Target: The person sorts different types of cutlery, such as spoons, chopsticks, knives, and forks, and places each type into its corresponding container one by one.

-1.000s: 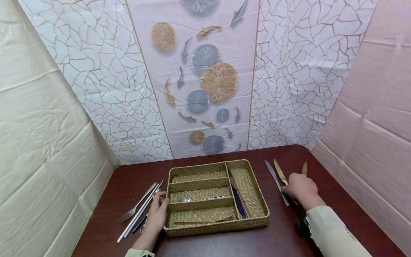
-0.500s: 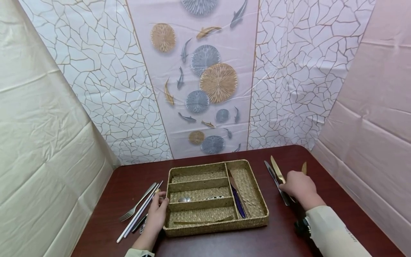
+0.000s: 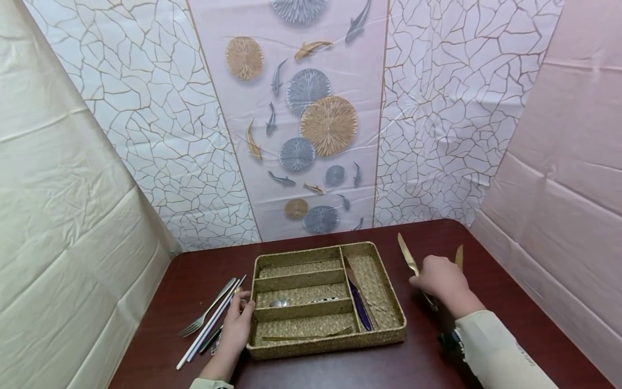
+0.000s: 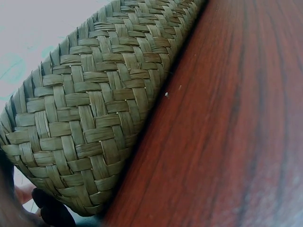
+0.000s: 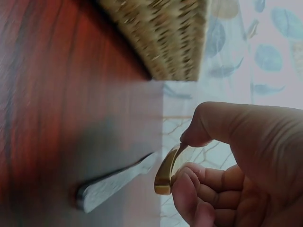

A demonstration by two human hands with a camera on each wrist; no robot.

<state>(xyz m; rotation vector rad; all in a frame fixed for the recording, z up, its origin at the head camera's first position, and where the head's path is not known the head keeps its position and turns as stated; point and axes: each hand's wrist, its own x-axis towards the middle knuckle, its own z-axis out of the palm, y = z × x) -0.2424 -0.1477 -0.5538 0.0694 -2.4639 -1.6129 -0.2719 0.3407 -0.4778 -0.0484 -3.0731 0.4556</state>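
My right hand (image 3: pixel 444 283) pinches a gold table knife (image 3: pixel 407 251) between thumb and fingers, its blade pointing away. In the right wrist view the knife's gold handle (image 5: pixel 165 175) hangs above the table. A silver knife (image 5: pixel 118 184) lies on the wood below it, mostly hidden by the hand in the head view. Just beyond the knuckles shows the tip of a second gold knife (image 3: pixel 459 255). My left hand (image 3: pixel 237 324) holds the left side of the woven tray (image 3: pixel 330 348), whose braided wall (image 4: pixel 90 109) fills much of the left wrist view.
Inside the tray lie a purple-handled knife (image 3: pixel 360 308), a spoon (image 3: pixel 278 303) and a thin gold fork (image 3: pixel 311 336). Left of it rest a silver fork (image 3: pixel 194 325) and pale chopsticks (image 3: pixel 206 329). A patterned cloth (image 3: pixel 335 189) hangs behind the table.
My right hand has lifted the gold knife and moved left with it, over the silver knife and closer to the tray. The left hand stays at the tray's side.
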